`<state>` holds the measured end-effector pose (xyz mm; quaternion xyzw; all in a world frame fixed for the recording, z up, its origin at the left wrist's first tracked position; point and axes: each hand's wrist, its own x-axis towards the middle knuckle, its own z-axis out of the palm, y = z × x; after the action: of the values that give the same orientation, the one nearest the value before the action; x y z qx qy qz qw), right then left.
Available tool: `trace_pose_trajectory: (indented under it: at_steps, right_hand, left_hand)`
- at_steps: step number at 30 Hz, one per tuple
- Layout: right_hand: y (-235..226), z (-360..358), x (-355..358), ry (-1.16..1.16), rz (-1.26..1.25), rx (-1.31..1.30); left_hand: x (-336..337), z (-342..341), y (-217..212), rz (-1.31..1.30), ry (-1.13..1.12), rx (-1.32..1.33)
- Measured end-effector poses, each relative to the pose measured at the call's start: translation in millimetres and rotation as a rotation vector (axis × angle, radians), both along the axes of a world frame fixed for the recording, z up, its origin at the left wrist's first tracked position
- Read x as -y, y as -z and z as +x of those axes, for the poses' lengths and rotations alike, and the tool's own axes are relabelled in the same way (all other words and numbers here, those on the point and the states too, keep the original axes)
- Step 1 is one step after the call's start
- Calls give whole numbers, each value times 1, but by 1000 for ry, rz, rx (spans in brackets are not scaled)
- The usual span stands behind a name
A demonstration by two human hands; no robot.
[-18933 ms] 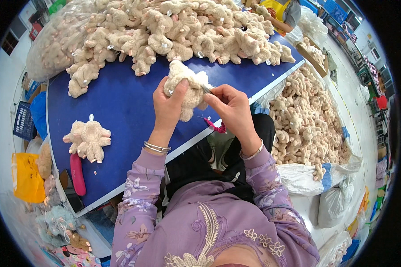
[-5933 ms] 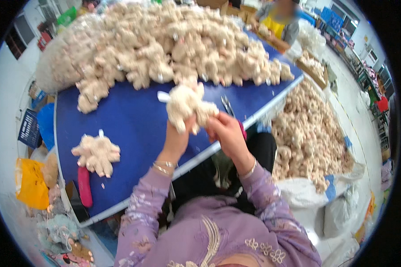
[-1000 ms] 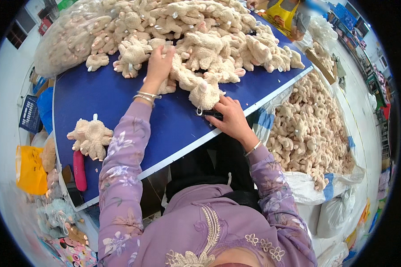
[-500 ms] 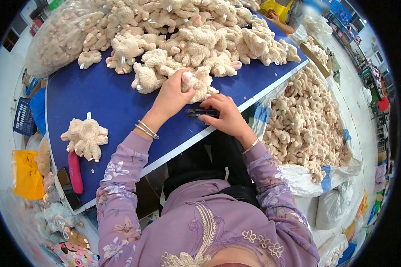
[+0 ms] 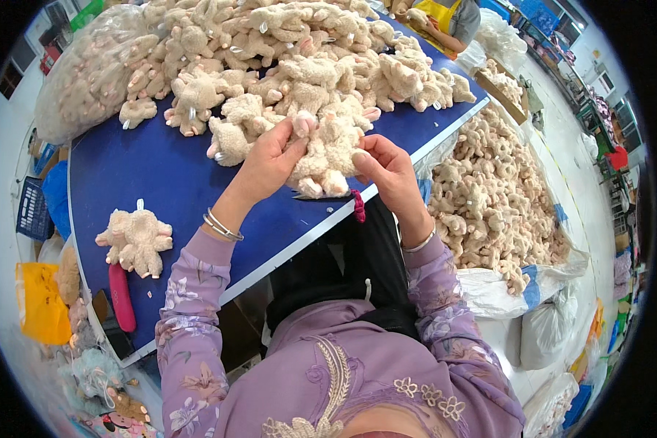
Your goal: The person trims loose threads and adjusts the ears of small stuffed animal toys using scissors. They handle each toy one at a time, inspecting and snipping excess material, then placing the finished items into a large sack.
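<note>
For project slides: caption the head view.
Left hand and right hand hold a cream plush toy over a blue table piled with similar toys.

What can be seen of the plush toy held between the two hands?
The cream plush toy has curly, fuzzy-looking fabric, stubby limbs and pale pink tips at its lower end. It is held over the blue table, near its white edge. The left hand grips it at upper left; the right hand holds its right edge. Its face cannot be made out.
</note>
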<state>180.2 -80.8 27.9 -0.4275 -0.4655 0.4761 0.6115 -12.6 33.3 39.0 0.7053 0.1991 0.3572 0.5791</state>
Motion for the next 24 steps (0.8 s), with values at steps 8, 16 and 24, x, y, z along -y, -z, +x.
trace_pose_trajectory:
  at_steps: [8,16,24]
  right_hand:
    - [-8,-10,14,164,78,-22]
    - [-18,-27,21,234,170,416]
    - [-23,-23,28,138,131,311]
  left_hand:
    - [2,-3,-12,-276,81,153]
    - [15,2,-4,-356,271,-23]
    - [9,0,1,-143,114,58]
